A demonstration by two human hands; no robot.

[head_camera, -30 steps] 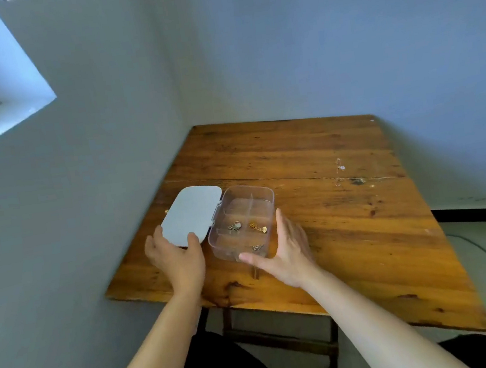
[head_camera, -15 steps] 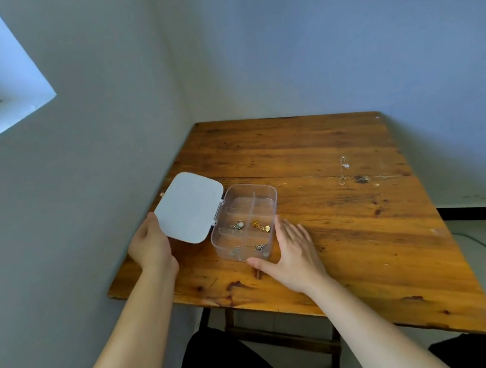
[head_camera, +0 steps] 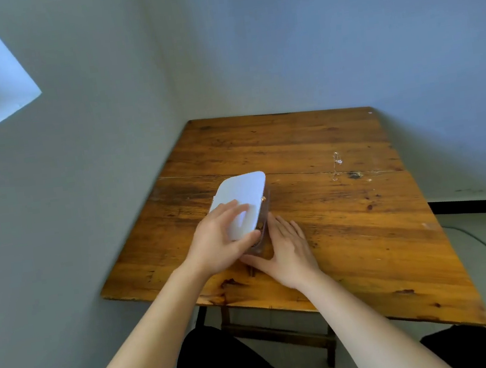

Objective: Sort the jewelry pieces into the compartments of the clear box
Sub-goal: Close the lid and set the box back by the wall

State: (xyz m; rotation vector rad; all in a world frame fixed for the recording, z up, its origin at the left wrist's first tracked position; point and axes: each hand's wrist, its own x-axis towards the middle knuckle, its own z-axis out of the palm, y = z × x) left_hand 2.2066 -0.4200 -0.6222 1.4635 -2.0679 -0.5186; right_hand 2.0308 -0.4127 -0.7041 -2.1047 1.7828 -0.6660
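Left hand [head_camera: 221, 242] fingers gripping white lid [head_camera: 245, 197] tilted over clear box [head_camera: 263, 236], right hand [head_camera: 287, 249] flat, fingers spread against box at 3 o'clock, contents mostly hidden, wooden bench [head_camera: 350, 231]

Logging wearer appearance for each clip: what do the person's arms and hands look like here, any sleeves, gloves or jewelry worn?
Both forearms are bare to the bottom of the frame, with no sleeves in view. The left hand and right hand wear no gloves, and no rings, watch or bracelets show. Dark clothing covers the lap below.
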